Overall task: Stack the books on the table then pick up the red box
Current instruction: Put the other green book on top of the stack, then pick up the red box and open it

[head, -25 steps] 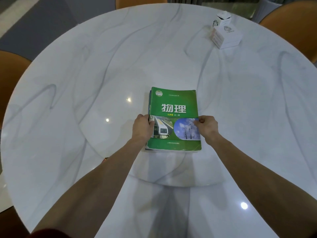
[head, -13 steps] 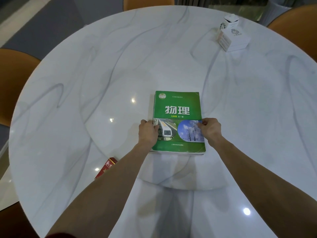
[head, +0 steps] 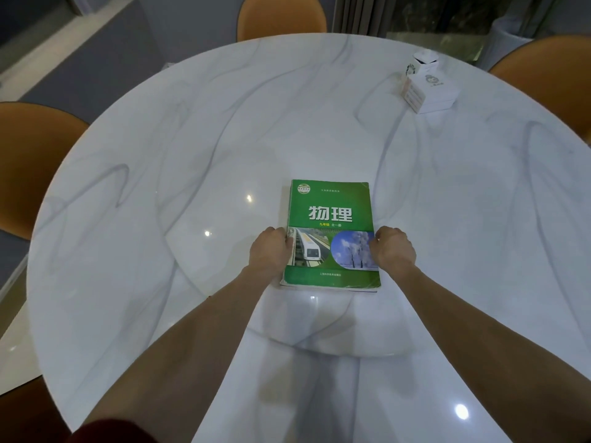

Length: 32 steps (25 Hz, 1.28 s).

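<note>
A green textbook (head: 331,215) lies on top of a stack of books in the middle of the round white marble table (head: 192,148); the edges of the books beneath show at its left and bottom. My left hand (head: 268,251) grips the stack's left edge and my right hand (head: 393,247) grips its right edge, fingers curled against the sides. The red box is hidden behind my left forearm; only a thin dark sliver shows at the arm's edge.
A pile of white boxes (head: 427,84) sits at the far right of the table. Orange chairs stand around it: one at the back (head: 281,17), one at the left (head: 28,161), one at the right (head: 550,75).
The view has tilted and shifted, so my left forearm now covers the red box that showed half a second ago. Both hands remain on the sides of the stack.
</note>
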### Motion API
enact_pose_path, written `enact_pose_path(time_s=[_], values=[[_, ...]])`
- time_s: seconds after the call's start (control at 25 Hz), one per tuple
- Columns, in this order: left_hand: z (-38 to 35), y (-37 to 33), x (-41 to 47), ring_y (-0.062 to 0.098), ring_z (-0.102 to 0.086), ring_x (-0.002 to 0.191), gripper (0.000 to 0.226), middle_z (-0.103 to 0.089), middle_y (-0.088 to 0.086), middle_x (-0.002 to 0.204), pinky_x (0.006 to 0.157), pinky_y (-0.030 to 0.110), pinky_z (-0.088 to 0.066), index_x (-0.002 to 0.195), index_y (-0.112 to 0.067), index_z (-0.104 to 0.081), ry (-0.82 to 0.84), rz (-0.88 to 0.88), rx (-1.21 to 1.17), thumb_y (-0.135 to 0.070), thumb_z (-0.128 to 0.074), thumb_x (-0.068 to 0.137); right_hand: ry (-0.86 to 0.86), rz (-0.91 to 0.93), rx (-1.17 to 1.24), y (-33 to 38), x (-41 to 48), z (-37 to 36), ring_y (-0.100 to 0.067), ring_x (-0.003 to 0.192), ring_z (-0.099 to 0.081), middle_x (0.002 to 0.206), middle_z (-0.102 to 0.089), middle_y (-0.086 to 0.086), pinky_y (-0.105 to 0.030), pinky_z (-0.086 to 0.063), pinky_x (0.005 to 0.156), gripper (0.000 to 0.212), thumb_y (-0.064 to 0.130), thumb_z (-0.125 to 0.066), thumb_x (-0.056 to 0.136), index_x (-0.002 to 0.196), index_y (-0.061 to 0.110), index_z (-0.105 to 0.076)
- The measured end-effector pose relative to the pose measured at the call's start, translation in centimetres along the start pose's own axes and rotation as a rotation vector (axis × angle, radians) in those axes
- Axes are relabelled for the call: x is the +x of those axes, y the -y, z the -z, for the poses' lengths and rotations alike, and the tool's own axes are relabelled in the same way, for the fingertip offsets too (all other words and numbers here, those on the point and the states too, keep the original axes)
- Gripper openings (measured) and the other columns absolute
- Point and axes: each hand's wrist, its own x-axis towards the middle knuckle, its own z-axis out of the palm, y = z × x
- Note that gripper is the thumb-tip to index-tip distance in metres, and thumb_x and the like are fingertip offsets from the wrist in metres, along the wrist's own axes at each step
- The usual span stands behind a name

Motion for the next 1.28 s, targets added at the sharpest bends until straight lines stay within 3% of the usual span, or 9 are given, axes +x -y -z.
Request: enact_pose_path(time_s=[0.28, 0.44, 0.72, 1.04, 1.28], values=[[2.5, 0.6, -3.3, 0.031, -0.056, 0.108, 0.03, -0.061, 0.015, 0.116, 0.089, 0.041, -0.05, 0.12, -0.007, -0.058, 0.022, -0.234, 0.095, -0.021, -0.046, 0.096, -0.07, 0.272, -0.327, 1.1, -4.2, 1.6, -0.034, 0.11, -0.053, 0.118, -0.057, -0.017, -0.039, -0.043, 0.09, 0.031, 0.015, -0.041, 0.093, 0.117, 0.004, -0.056], [3.7, 1.7, -6.1, 0.031, -0.054, 0.11, 0.031, -0.061, 0.013, 0.118, 0.09, 0.041, -0.049, 0.122, -0.008, -0.057, 0.011, -0.307, 0.176, -0.021, -0.044, 0.096, -0.032, 0.398, -0.337, 2.6, -7.7, 1.1, -0.033, 0.113, -0.053, 0.122, -0.057, -0.017, -0.037, -0.043, 0.092, 0.036, 0.021, -0.039, 0.094, 0.124, 0.008, -0.054], [4.6, 6.2, -11.0, 0.028, -0.05, 0.115, 0.034, -0.06, 0.008, 0.124, 0.089, 0.038, -0.046, 0.125, -0.012, -0.055, -0.006, -0.314, 0.329, -0.024, -0.044, 0.095, 0.014, 0.561, -0.313, 5.8, -14.0, -1.2, -0.034, 0.11, -0.055, 0.122, -0.058, -0.016, -0.038, -0.047, 0.086, 0.033, 0.021, -0.041, 0.094, 0.119, 0.005, -0.056], [5.7, 14.2, -15.6, 0.025, -0.044, 0.123, 0.045, -0.054, 0.004, 0.132, 0.093, 0.035, -0.043, 0.133, -0.016, -0.047, 0.017, -0.261, 0.315, -0.02, -0.051, 0.088, 0.165, 0.617, -0.294, 8.6, -20.1, -6.6, -0.03, 0.117, -0.051, 0.126, -0.055, -0.013, -0.037, -0.043, 0.096, 0.036, 0.024, -0.039, 0.095, 0.125, 0.01, -0.052], [4.9, 19.1, -16.5, 0.027, -0.038, 0.134, 0.064, -0.044, 0.006, 0.144, 0.1, 0.038, -0.044, 0.143, -0.015, -0.035, 0.042, -0.353, 0.325, -0.021, -0.061, 0.085, 0.266, 0.544, -0.249, 10.0, -23.1, -11.5, -0.029, 0.115, -0.052, 0.125, -0.055, -0.012, -0.038, -0.046, 0.094, 0.037, 0.024, -0.038, 0.095, 0.127, 0.01, -0.051]])
